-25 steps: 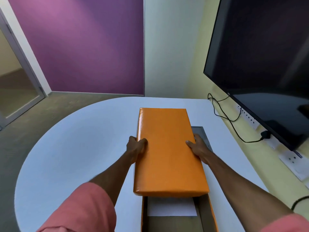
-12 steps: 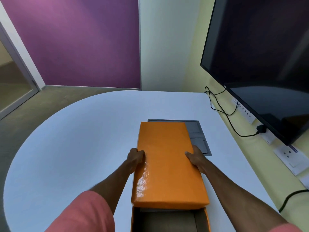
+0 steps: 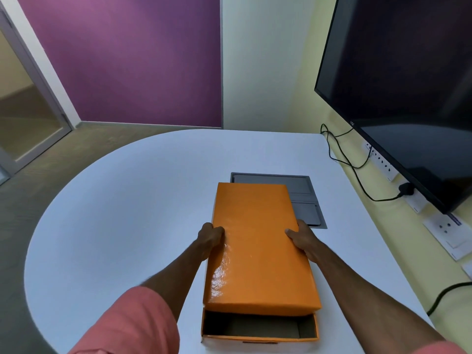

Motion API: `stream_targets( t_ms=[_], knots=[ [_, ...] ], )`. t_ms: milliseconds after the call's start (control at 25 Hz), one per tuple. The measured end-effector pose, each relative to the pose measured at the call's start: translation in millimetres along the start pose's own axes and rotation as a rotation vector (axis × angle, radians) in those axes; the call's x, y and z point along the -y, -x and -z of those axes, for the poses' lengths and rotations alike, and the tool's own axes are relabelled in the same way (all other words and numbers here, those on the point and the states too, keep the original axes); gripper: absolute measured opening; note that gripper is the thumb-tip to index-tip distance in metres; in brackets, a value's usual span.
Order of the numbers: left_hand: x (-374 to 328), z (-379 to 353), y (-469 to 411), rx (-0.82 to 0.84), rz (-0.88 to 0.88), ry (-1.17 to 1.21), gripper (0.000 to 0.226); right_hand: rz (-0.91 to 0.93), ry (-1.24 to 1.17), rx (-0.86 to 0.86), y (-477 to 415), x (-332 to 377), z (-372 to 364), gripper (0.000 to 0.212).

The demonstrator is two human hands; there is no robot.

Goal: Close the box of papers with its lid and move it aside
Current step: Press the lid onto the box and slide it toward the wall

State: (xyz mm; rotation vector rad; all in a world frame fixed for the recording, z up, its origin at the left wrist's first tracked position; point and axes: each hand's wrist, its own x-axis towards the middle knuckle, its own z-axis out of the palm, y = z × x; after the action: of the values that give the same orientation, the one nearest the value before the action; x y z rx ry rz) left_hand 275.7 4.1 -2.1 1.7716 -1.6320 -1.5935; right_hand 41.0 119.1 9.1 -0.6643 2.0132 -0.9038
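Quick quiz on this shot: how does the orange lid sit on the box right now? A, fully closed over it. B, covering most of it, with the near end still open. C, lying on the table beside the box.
B: both hands, left hand and right hand, grip the orange lid by its sides, and the box shows an open gap at its near end.

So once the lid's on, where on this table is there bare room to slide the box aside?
The widest bare patch is the white table left of the orange box and left hand, out to the curved edge. Beyond the grey floor-box panel it is bare too. Right is tighter: panel, right hand, wall cables.
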Motion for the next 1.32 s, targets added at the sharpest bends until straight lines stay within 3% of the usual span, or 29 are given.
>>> stream_targets(
  t_ms=[400,800,1120,1320],
  knots=[
    [23,-2,30,0.019,-0.028,0.054,0.034,-0.011,-0.035,0.027,36,-10,0,0.054],
    [45,-8,60,0.003,-0.133,-0.059,0.052,0.000,0.214,-0.065,79,-24,-12,0.060],
    [81,-21,92,-0.121,-0.344,-0.221,0.073,0.012,0.421,-0.220,122,-63,-25,0.092],
    [90,-30,108,-0.160,-0.408,-0.350,0.069,0.056,0.555,-0.210,136,-75,-35,0.084]
  ],
)
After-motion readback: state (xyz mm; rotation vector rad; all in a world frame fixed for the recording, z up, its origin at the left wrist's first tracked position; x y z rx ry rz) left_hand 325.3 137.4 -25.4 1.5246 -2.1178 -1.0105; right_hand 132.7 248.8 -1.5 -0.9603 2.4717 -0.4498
